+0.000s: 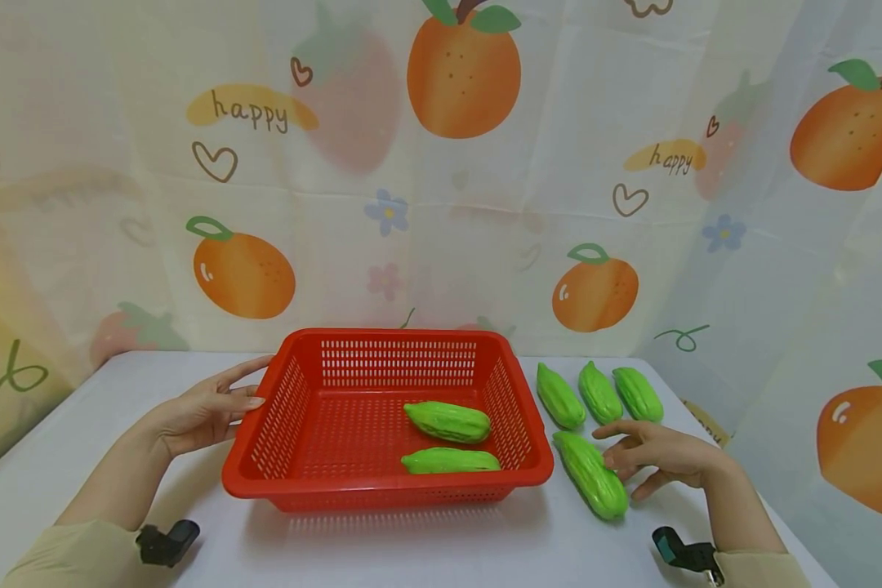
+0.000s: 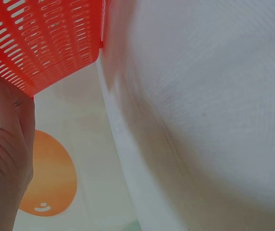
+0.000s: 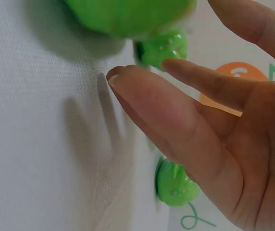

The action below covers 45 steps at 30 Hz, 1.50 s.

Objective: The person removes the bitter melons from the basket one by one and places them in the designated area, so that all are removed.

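Observation:
A red perforated plastic basket (image 1: 382,483) stands in the middle, with two green ridged bitter melons (image 1: 448,422) lying in its right half. My left hand (image 1: 202,408) touches the basket's left side at the rim, fingers spread; in the left wrist view that hand (image 2: 7,154) meets the slotted red wall (image 2: 46,48). Right of the basket, another bitter melon (image 1: 591,478) lies slanted on the table. Beside it hovers my right hand (image 1: 665,457), fingers apart and fingertips close to its right side. In the right wrist view nothing lies between thumb and fingers.
Three more bitter melons (image 1: 600,394) lie in a row behind the right hand, right of the basket's back corner. A white cloth covers the table (image 1: 382,555). A fruit-printed curtain (image 1: 470,237) hangs close behind and at the right side.

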{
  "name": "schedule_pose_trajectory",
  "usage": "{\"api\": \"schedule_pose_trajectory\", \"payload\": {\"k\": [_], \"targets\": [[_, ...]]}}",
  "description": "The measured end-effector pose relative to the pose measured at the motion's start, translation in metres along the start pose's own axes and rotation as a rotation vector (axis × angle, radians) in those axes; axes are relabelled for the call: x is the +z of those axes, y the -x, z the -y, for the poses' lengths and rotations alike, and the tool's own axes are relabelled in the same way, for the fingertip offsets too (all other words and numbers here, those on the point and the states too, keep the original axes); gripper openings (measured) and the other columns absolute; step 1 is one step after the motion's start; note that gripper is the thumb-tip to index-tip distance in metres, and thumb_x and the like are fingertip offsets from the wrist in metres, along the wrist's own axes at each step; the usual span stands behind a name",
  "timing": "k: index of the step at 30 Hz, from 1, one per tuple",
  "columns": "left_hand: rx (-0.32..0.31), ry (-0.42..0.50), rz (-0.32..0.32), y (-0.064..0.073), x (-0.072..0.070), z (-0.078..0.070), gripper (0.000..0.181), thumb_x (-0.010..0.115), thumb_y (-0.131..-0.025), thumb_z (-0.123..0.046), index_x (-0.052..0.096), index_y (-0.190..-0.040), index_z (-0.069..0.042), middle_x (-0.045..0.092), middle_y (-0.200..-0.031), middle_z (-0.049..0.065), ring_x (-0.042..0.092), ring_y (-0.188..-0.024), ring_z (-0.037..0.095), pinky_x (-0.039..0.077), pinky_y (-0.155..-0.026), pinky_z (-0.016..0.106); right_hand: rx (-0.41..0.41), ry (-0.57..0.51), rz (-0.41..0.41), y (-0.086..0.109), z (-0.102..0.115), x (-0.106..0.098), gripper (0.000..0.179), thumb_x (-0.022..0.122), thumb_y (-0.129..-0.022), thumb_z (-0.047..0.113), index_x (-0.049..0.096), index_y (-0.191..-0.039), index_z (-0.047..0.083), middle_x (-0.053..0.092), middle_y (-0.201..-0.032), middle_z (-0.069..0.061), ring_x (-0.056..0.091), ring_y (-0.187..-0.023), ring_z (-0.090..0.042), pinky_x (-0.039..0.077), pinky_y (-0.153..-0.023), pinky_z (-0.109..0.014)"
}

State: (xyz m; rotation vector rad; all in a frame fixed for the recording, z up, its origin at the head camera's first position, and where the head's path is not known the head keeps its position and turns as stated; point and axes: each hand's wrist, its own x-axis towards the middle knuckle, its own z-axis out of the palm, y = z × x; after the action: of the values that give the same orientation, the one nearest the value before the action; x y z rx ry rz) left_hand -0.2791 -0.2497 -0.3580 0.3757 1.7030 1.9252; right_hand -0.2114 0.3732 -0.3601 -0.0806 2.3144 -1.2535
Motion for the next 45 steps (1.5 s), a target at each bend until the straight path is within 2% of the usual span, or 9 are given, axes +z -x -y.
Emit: {"api": "schedule_pose_trajectory", "payload": {"k": [6, 13, 21, 25, 28, 38, 45], "targets": [[-0.017, -0.028, -0.031, 0.001, 0.001, -0.001, 0.062, 0.049, -0.102, -0.014, 0.02, -0.152, -0.036, 0.07, -0.117, -0.013, 0.07, -0.101, 0.011, 0.059, -0.09, 0.033, -0.009, -0.003, -0.005, -0.001, -0.001, -0.001, 0.064, 0.066, -0.093, 0.029, 0.04, -0.145, 0.001, 0.059, -0.122, -0.016, 0.059, -0.089, -0.02, 0.062, -0.074, -0.042], [-0.022, -0.018, -0.035, 0.003, 0.0, 0.0, 0.058, 0.049, -0.102, -0.015, 0.027, -0.149, -0.04, 0.069, -0.119, -0.013, 0.07, -0.103, 0.011, 0.059, -0.091, 0.034, -0.04, -0.015, 0.002, 0.001, 0.004, -0.005, 0.07, 0.065, -0.092, 0.026, 0.033, -0.147, -0.002, 0.058, -0.128, -0.019, 0.062, -0.097, -0.024, 0.061, -0.08, -0.044], [-0.016, -0.021, -0.017, 0.002, 0.001, 0.0, 0.058, 0.048, -0.102, -0.014, 0.025, -0.149, -0.039, 0.069, -0.118, -0.012, 0.07, -0.102, 0.011, 0.059, -0.091, 0.034, -0.129, 0.048, -0.13, 0.009, 0.02, -0.005, 0.068, 0.065, -0.094, 0.027, 0.035, -0.147, -0.003, 0.05, -0.137, -0.03, 0.064, -0.11, -0.03, 0.059, -0.086, -0.044], [-0.021, -0.028, -0.027, 0.001, 0.001, -0.001, 0.062, 0.049, -0.102, -0.014, 0.02, -0.152, -0.036, 0.07, -0.118, -0.012, 0.07, -0.102, 0.012, 0.059, -0.091, 0.034, -0.186, 0.092, -0.212, 0.012, 0.033, -0.003, 0.065, 0.065, -0.094, 0.027, 0.039, -0.146, -0.002, 0.05, -0.139, -0.03, 0.063, -0.117, -0.031, 0.06, -0.086, -0.04], [-0.023, -0.031, -0.032, 0.001, 0.001, -0.001, 0.062, 0.049, -0.102, -0.015, 0.019, -0.153, -0.036, 0.069, -0.118, -0.012, 0.07, -0.102, 0.012, 0.059, -0.091, 0.034, -0.228, 0.12, -0.238, 0.014, 0.044, 0.0, 0.062, 0.063, -0.096, 0.029, 0.04, -0.145, 0.0, 0.049, -0.142, -0.029, 0.06, -0.122, -0.031, 0.06, -0.087, -0.036], [-0.015, -0.025, -0.02, 0.0, -0.002, 0.001, 0.058, 0.047, -0.103, -0.014, 0.024, -0.15, -0.039, 0.069, -0.119, -0.012, 0.07, -0.103, 0.012, 0.059, -0.091, 0.034, -0.363, 0.163, -0.283, 0.01, 0.089, 0.01, 0.052, 0.062, -0.097, 0.028, 0.047, -0.141, 0.004, 0.051, -0.142, -0.026, 0.06, -0.121, -0.034, 0.06, -0.087, -0.038], [-0.005, -0.009, 0.005, 0.0, -0.002, 0.001, 0.052, 0.046, -0.103, -0.013, 0.031, -0.145, -0.04, 0.07, -0.119, -0.011, 0.07, -0.102, 0.012, 0.059, -0.091, 0.034, -0.408, 0.159, -0.296, 0.003, 0.12, 0.016, 0.05, 0.063, -0.096, 0.029, 0.049, -0.14, 0.009, 0.053, -0.141, -0.021, 0.062, -0.121, -0.034, 0.06, -0.088, -0.036]]}}
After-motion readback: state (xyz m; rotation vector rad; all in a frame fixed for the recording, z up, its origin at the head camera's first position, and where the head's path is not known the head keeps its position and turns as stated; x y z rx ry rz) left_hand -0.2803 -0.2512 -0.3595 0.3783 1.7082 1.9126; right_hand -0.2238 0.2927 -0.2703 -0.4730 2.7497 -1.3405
